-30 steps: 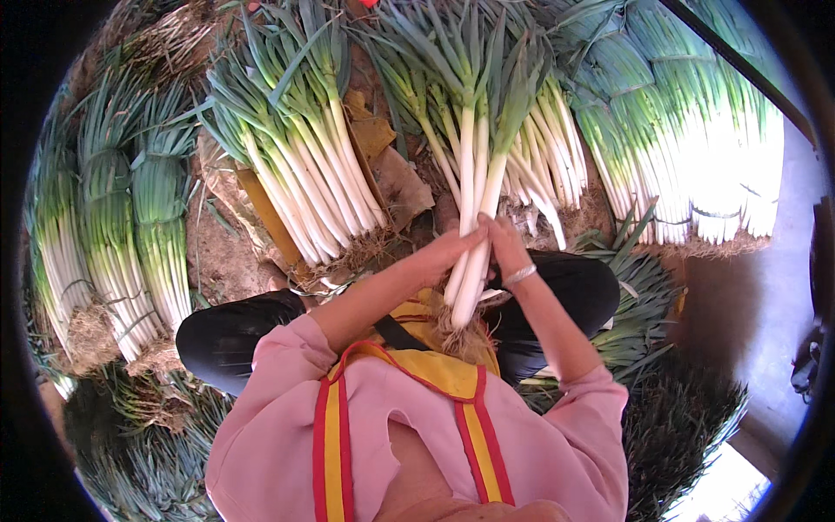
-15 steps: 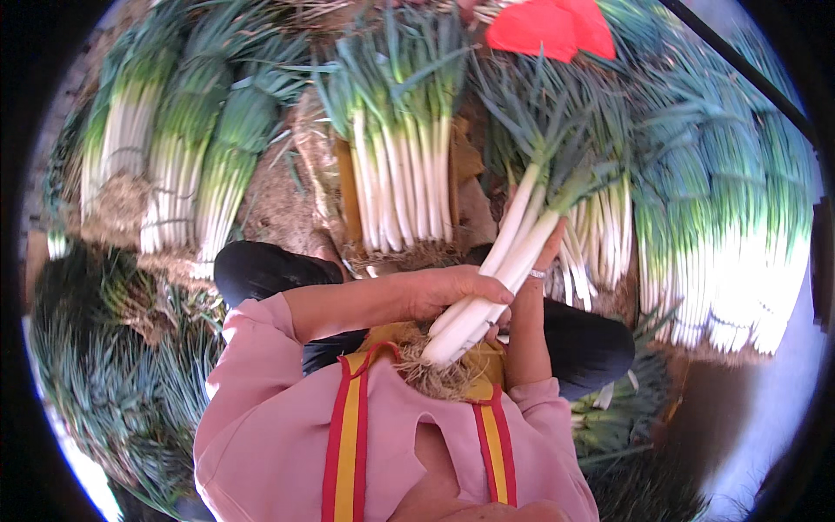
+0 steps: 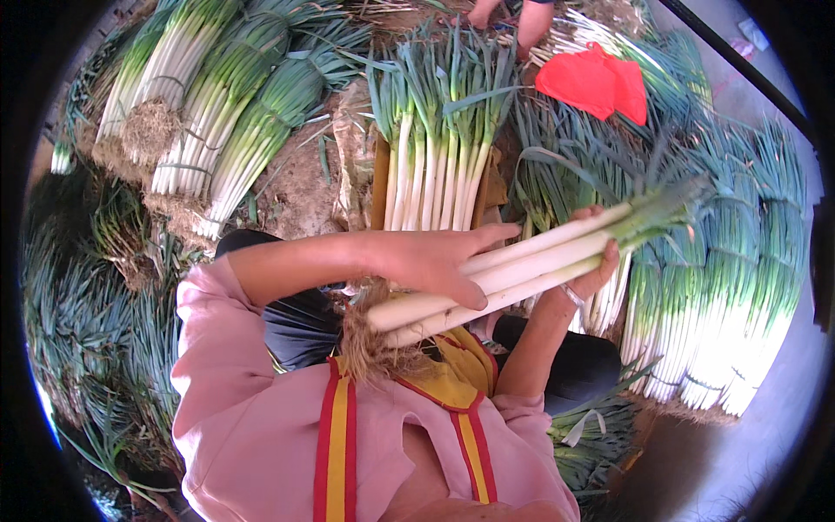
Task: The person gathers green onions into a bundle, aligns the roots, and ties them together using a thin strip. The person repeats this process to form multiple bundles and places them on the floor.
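Observation:
Several thick leeks [image 3: 522, 275] lie slantwise across my lap, white stalks with green leaves to the upper right and a tangle of roots [image 3: 370, 344] at the lower left. My right hand [image 3: 600, 261] is closed round them from below near the start of the green. Over the white stalks closer to the roots lies my left hand [image 3: 439, 265], its thumb and forefinger spread across them, gripping; its other fingers are hidden. Just beyond, an upright bunch of leeks [image 3: 439, 165] stands in a brown holder, its lower end hidden by my left arm.
Tied leek bundles [image 3: 209, 113] lie at the far left, and more bundles [image 3: 713, 304] are stacked at the right. Loose leeks [image 3: 87, 313] are heaped at the near left. A red cloth or bag [image 3: 596, 83] rests on leeks at the back. Another person's bare foot [image 3: 532, 26] shows there.
The leeks have turned from steep to more level, their leaves swinging right and their roots left. My left hand has opened wider across the stalks. The view has shifted.

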